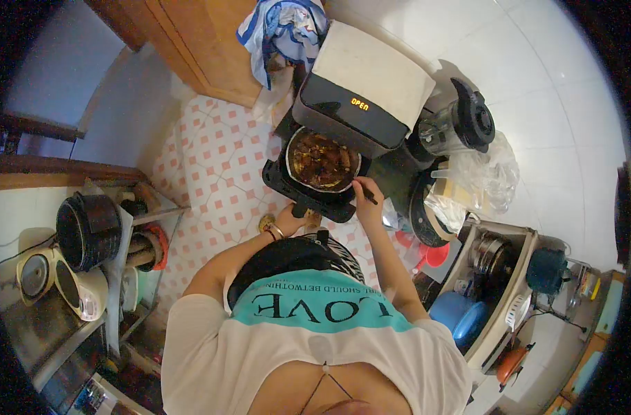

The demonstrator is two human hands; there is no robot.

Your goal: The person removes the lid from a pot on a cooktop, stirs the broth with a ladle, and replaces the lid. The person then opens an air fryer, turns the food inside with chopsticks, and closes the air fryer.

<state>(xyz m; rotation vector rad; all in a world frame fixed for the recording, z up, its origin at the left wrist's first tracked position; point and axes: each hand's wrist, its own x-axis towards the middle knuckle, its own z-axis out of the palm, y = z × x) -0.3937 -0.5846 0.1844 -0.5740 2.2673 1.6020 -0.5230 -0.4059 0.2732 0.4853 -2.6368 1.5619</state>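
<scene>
The air fryer (pixel 366 84), "OPEN" lit on its front, stands at the upper centre of the frame. Below it, the black drawer (pixel 277 182) sits pulled out, bearing a round dish (pixel 306 185) of glossy brown food (pixel 321 159) near the frame's centre. The person's left hand (pixel 290 220) curls around the drawer's handle (pixel 301 208) — its fingertips are hidden. The right hand (pixel 366 194), just right of the dish's rim, pinches a slim dark object (pixel 371 196), too small to identify. A slack left grip could let the drawer tip and spill the sauce; the right fingers, so near the rim, could burn — if the dish is hot.
</scene>
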